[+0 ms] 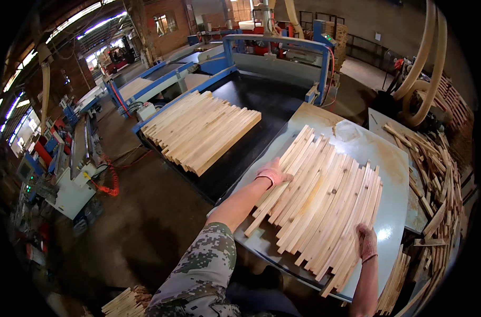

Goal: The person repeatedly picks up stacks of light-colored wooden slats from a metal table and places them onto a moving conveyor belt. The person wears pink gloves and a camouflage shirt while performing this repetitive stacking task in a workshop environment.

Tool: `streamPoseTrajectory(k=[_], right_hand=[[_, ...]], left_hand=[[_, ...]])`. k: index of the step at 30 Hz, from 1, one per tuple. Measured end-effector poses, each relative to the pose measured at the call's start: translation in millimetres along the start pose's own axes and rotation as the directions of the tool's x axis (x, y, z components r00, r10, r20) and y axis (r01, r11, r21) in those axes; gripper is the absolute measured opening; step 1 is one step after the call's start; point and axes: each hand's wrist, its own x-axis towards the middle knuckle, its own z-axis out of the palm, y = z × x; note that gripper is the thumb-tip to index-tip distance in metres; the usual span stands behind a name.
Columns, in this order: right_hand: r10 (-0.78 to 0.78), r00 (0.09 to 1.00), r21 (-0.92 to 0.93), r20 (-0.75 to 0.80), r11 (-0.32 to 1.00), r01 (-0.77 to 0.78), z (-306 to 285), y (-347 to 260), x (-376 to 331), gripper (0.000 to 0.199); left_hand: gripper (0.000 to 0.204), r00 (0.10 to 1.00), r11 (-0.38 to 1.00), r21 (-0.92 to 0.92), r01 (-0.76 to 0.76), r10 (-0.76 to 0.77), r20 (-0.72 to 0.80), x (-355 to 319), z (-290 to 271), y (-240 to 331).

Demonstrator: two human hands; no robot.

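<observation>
A row of pale wooden strips (325, 198) lies side by side on a grey-white table (393, 195), their ends uneven. At the row's left edge rests my left hand (273, 172), in a pinkish work glove, its fingers and thumb apart against the outer strip. My right hand (366, 243), gloved too, has its fingers curled against the strips at the right edge, near the close end. Left of the table, a second layer of wooden strips (203, 129) sits on a black belt (267, 95), neatly packed together.
A blue-framed machine (277, 41) spans the belt's far end. Loose wood offcuts (441, 185) are heaped on the right. A machine with a coiled orange hose (111, 182) stands on the left, and more strips (127, 302) lie low at the left. Thick ducts (428, 58) hang at the upper right.
</observation>
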Motion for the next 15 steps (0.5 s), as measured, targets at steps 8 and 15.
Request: streamPoseTrajectory(k=[8,15], right_hand=[[-0.191,0.979,-0.938,0.066,0.323,0.126,20,-66,-40,0.054],[-0.168,0.986,-0.922,0.018,0.378,0.081,11,-47,-21,0.062]], left_hand=[[0.123,0.905,0.888,0.177,-0.425,0.422,0.055,-74,9,-49],[0.143,0.957,0.925,0.250,-0.285,0.258,0.136,-132,4,-61]])
